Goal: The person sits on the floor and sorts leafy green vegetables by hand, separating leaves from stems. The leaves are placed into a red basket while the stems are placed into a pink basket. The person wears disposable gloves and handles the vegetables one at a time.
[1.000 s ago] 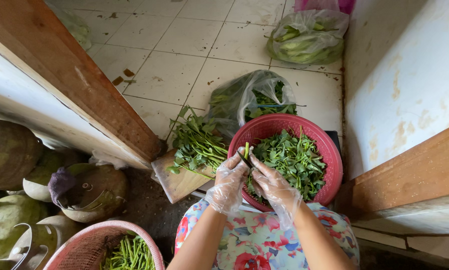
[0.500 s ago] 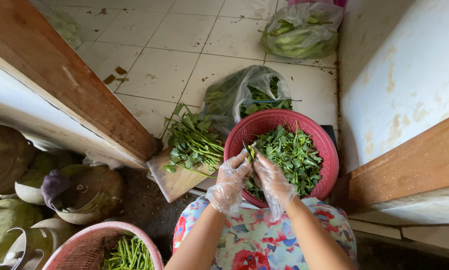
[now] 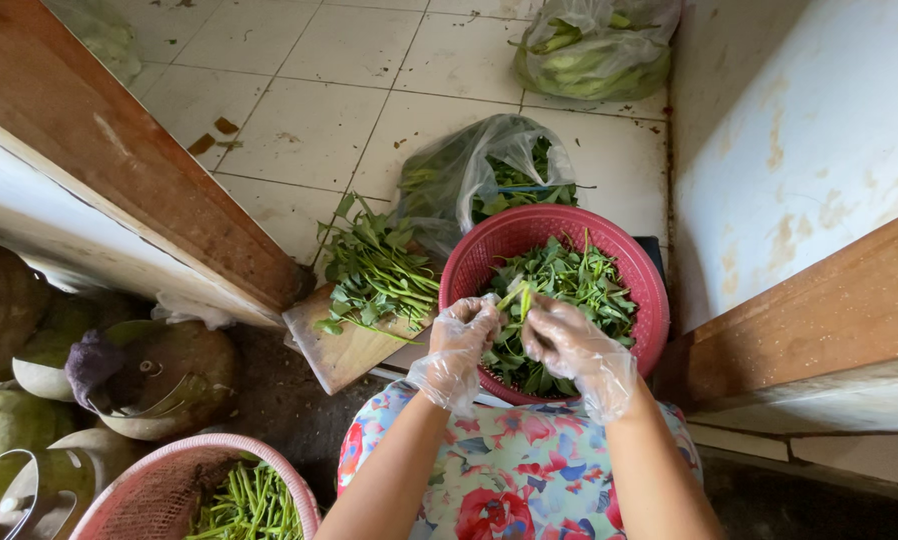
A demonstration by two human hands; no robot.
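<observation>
- I see my left hand [image 3: 461,335] and right hand [image 3: 567,342], both in thin clear plastic gloves, brought together over the near rim of the red basket [image 3: 637,280]; the gloves probably keep sap and dirt off the skin.
- Both sets of fingers are curled inward and pinch one green stem [image 3: 515,298] between them, thumb against forefinger on each side, as I judge it, so the stalk can be worked close to the eyes.
- The stem sits right above the heap of picked leaves [image 3: 569,285] in the basket, so anything that drops lands there.
- A bunch of leafy stalks [image 3: 374,270] lies on the wooden board [image 3: 344,350] just left of the basket, within easy reach of my left hand.
- A clear bag of greens [image 3: 484,175] rests on the tiled floor [image 3: 309,110], touching the basket's far side; a second bag [image 3: 594,45] lies well apart.
- A pink basket of green beans [image 3: 244,500] stands near my left knee, beside my flowered skirt [image 3: 509,475].
</observation>
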